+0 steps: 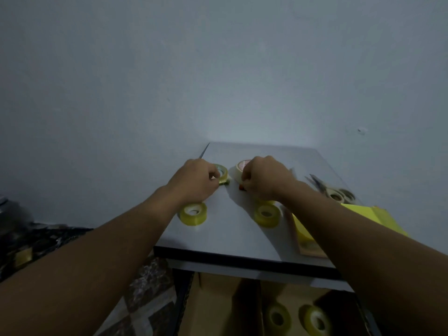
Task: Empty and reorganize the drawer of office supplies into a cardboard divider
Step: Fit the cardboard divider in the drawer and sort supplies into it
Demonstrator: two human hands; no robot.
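On the pale table top [232, 236] my left hand [194, 180] is closed on a small green item [224, 182] beside a clear tape roll [221, 171]. My right hand [263, 180] is closed over a small red item [241, 187], next to a white tape roll [240, 167]. Two yellowish tape rolls [194, 213] [266, 214] lie nearer me. Below the table edge, the cardboard divider [218, 306] in the drawer holds two tape rolls [277, 317] [315, 320].
Scissors [333, 191] lie at the table's right side, with yellow paper [363, 214] and a brownish booklet [308, 246] under my right forearm. A thin blade-like item [204, 150] sits at the back left corner. Patterned fabric [36, 243] lies left of the table. A wall stands behind.
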